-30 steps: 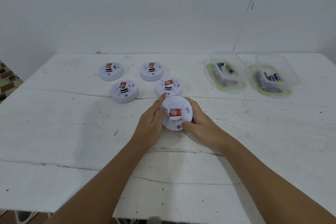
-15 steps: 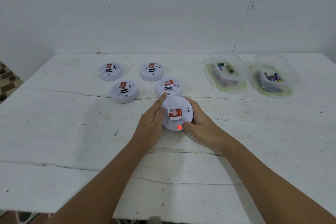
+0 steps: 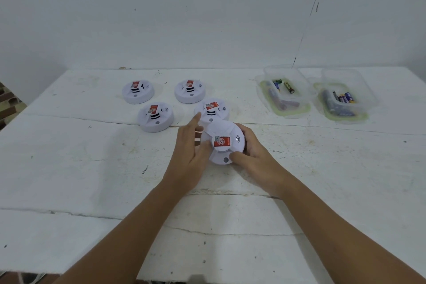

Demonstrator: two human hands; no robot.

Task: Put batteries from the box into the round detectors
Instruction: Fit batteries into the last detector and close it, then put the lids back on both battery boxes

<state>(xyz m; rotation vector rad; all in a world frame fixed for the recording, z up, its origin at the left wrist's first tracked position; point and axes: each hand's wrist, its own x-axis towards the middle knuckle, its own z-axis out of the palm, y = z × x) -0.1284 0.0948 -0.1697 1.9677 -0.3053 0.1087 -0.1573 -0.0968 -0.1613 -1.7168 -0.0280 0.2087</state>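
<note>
Both hands on one round white plastic detector with a red label (image 3: 222, 143), near the middle of the white painted wooden table (image 3: 69, 168), face up and tilted slightly toward the camera, just in front of a second round white detector (image 3: 213, 109) and touching or nearly touching it. Right hand (image 3: 255, 157) curled round the right rim, thumb lying by the small grey button on the near edge; left hand (image 3: 187, 157) with fingers mostly straight, resting against the left rim, forefinger pointing up. Judged as seating or checking the unit after loading. Best done by bracing with the right hand, turning or pressing evenly at the rim, keeping clear of the neighbour behind, then setting it flat. Three more round white detectors (image 3: 137, 91) (image 3: 189, 90) (image 3: 155, 116) standing further left, well apart from the hands. Loose batteries lying in two clear plastic boxes with greenish rims (image 3: 285, 108) (image 3: 341, 116) at the far right. On the red label, a white circular logo and a small square code beside it; a sound-wave mark on the casing; battery print too small to read.
</note>
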